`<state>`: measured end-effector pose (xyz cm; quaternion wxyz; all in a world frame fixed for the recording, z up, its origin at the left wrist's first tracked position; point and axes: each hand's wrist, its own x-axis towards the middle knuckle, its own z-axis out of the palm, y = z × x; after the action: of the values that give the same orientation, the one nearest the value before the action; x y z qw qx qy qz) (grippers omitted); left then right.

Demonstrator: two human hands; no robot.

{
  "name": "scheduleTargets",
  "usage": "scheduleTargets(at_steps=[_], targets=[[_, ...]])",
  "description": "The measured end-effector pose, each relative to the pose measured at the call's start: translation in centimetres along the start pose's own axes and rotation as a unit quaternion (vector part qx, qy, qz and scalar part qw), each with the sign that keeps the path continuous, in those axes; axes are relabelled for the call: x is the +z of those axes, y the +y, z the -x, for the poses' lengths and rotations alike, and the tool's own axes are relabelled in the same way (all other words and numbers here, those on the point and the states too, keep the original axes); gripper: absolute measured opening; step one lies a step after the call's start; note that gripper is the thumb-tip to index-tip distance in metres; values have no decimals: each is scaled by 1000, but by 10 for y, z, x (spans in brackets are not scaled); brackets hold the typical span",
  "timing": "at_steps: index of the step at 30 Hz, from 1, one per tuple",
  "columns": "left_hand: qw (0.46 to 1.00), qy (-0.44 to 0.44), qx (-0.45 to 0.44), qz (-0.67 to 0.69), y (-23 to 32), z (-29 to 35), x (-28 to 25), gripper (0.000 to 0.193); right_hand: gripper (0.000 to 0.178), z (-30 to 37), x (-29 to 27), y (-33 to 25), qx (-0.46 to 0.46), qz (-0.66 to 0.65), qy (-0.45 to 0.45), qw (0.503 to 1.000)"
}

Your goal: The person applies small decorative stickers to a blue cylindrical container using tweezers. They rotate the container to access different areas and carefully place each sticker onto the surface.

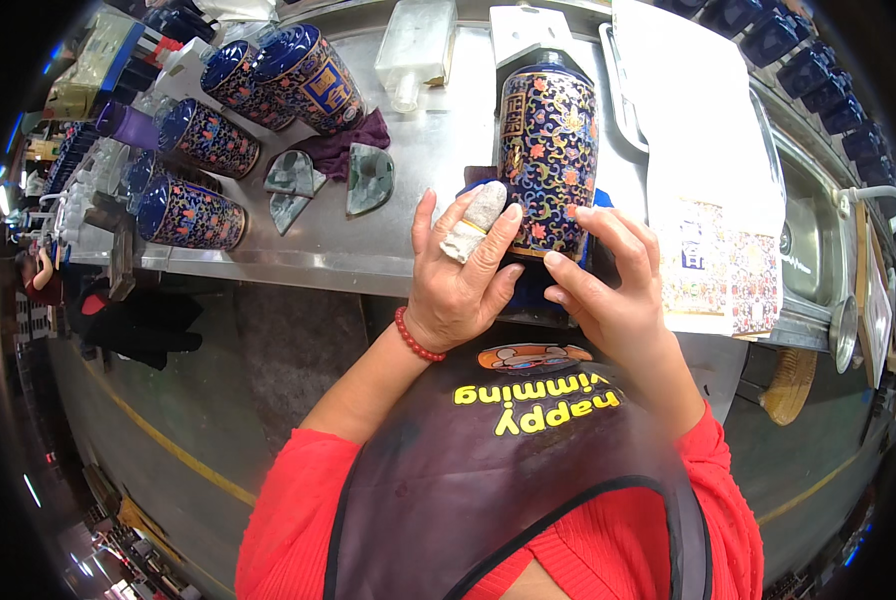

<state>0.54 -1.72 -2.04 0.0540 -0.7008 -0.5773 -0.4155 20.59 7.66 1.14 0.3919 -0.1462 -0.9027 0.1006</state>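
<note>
A dark blue bottle [551, 150] with a dense floral pattern and gold-edged panels lies in front of me, its neck pointing away. My left hand [458, 270] is at the left side of its near end, fingers spread, index fingertip against the bottle's edge. A greyish-white cloth cover [476, 222] wraps one finger of that hand, with a yellowish band round it. From the right, my right hand [623, 270] rests thumb and fingertips on the near end of the pattern, fingers apart and curved. Part of the near end is hidden by my hands.
Several similar bottles [203, 215] stand at the left on the metal table [298, 262]. Near them lie a purple cloth [353, 140] and green-grey scraper-like pieces [370, 180]. A clear plastic container [415, 50] sits behind. Patterned sheets [703, 265] and a sink [813, 235] are at right.
</note>
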Motion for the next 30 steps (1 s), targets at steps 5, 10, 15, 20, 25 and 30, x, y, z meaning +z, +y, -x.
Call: scheduleTargets(at_steps=[5,10,15,20,25,30], targets=[[1000,-5,-15,-3,2,-5,3,69,48,1,3,-1,18,-16,-30,999],[999,-25,-24,37,-6,-10,8,79,57,14,-1,11,51,-12,5,999],[997,-24,-53,56,-6,-7,8,79,61,28,8,16,145,-45,14,988],[999,-4,16,-42,2,-3,4,53,63,31,12,16,138,-24,9,990],[996,22,50,-75,3,-4,5,45,64,28,12,17,121,-31,18,992],[994,2,77,-80,4,-5,0,40,63,28,14,18,120,-40,23,992]])
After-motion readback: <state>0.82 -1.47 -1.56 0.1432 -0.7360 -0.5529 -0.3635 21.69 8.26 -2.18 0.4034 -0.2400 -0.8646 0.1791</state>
